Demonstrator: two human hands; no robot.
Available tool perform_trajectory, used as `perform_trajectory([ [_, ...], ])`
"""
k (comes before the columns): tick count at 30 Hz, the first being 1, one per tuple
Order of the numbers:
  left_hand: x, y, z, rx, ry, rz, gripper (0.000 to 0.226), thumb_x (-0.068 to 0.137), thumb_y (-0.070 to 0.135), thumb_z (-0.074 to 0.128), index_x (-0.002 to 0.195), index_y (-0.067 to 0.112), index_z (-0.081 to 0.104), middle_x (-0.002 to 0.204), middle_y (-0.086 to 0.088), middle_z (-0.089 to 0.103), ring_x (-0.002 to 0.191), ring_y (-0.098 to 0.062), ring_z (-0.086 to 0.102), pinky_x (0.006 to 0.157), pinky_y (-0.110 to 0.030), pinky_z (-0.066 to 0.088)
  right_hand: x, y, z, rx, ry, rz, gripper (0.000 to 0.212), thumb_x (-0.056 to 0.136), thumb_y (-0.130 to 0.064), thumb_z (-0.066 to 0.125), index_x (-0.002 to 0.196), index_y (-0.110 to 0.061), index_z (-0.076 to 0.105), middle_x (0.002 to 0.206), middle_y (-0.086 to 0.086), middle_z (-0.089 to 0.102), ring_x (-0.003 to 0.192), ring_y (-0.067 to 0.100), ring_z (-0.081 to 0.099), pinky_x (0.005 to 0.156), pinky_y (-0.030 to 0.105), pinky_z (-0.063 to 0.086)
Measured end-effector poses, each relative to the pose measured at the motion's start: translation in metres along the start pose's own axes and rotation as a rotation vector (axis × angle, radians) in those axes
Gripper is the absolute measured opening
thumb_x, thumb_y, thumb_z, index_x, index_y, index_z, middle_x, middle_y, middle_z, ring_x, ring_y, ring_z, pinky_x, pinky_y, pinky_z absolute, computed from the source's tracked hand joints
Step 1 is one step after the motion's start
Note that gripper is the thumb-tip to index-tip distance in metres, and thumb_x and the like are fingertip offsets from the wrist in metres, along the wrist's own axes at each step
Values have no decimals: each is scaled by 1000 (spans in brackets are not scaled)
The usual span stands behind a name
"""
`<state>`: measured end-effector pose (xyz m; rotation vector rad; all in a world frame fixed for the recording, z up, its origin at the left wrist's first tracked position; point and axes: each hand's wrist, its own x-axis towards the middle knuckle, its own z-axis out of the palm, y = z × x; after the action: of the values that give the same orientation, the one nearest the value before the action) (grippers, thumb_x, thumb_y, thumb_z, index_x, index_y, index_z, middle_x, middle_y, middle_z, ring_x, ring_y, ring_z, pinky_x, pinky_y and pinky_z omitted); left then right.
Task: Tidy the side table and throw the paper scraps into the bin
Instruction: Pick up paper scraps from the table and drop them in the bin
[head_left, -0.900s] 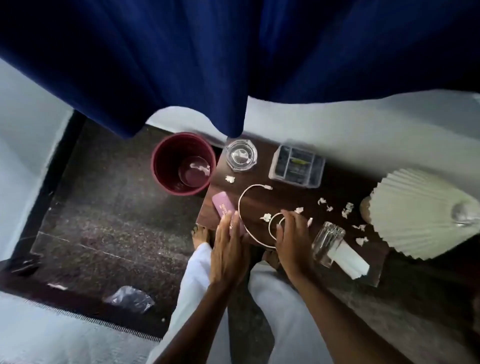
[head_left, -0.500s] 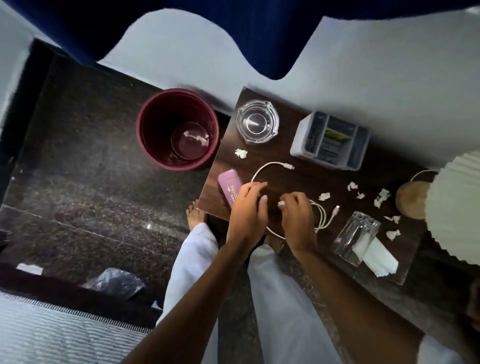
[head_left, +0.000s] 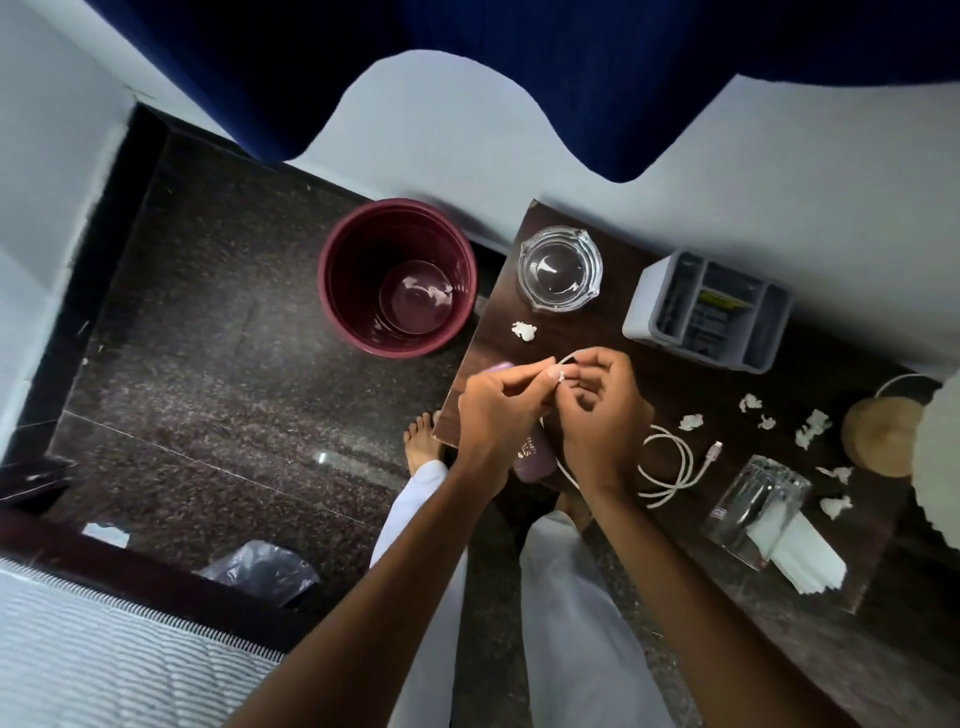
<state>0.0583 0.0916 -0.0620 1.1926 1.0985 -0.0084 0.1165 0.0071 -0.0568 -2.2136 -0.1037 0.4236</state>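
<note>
Pinching the white charging cable (head_left: 670, 462) between both hands (head_left: 501, 410) (head_left: 605, 410) above the side table (head_left: 675, 364), apparently coiling it, paper scraps (head_left: 523, 330) left for the bin (head_left: 397, 278).

So the bin (head_left: 397, 278) sits on the floor just left of the side table (head_left: 852, 566). On the table, ashtray (head_left: 560, 269) far left, organizer box (head_left: 709, 309) to its right, cable (head_left: 672, 462) coiled mid-table, tipped glass (head_left: 753, 501) near right, paper scraps (head_left: 810, 427) scattered right of centre, 1 scrap (head_left: 523, 330) near the ashtray.
</note>
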Motion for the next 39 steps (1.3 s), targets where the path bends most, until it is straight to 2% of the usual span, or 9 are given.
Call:
perform_trajectory([
  [3,9,8,-15,18,47,58,23,88,16,77,109,10,79,100,-2,80,96,-10,75,90,-31,59,4,-11,13,55,-37,5,30,80,2,69,106,-13,62,88,-3,74,75,3,72,69,21,59],
  [6,25,12,-31,39,80,99,12,86,7,77,97,8,80,82,6,78,76,-1,75,67,-13,55,10,-15,22,113,-127,-25,28,82,1,72,105,-13,64,92,-2,75,83,1,73,72,17,59],
  [10,54,12,-51,92,135,61,15,82,5,79,77,19,79,66,2,76,63,-10,72,70,-28,61,25,-10,32,-87,-98,-192,21,83,1,71,103,-7,71,94,5,75,81,15,73,71,6,50],
  [14,85,7,-74,128,222,43,15,79,11,83,70,22,78,58,5,74,57,-6,71,78,-35,63,41,0,40,-314,-173,-284,29,88,-1,66,116,-5,70,107,11,71,94,25,69,85,38,57],
  [16,101,4,-85,126,285,14,12,74,16,87,68,22,79,60,1,75,64,-13,75,83,-40,63,46,4,44,-431,-219,-337,31,90,-6,65,121,-8,69,116,10,70,101,28,67,90,44,55],
  [22,140,-10,-105,0,372,-101,5,84,1,78,81,5,76,69,-10,75,66,-16,76,76,-35,65,54,11,55,-662,-295,-341,29,94,-19,65,123,-19,70,121,1,69,101,28,67,86,43,56],
  [29,170,-15,-122,-5,445,-130,16,96,-3,61,107,-2,73,97,-19,75,81,-21,76,81,-32,63,60,23,64,-537,-294,-280,15,94,-14,65,104,-8,75,107,10,70,93,36,67,81,49,56],
  [35,167,-12,-127,-41,420,-112,19,99,-5,54,111,-5,69,102,-22,73,85,-22,77,78,-28,63,61,16,62,-613,-294,-292,16,94,-16,64,103,-8,75,102,11,70,89,33,69,80,43,58],
  [39,150,-9,-125,-104,346,-115,18,99,-6,53,110,-4,68,102,-20,73,81,-14,75,78,-24,62,56,7,55,-478,-235,-224,12,90,-11,68,99,-10,77,98,8,73,87,25,69,83,36,56],
])
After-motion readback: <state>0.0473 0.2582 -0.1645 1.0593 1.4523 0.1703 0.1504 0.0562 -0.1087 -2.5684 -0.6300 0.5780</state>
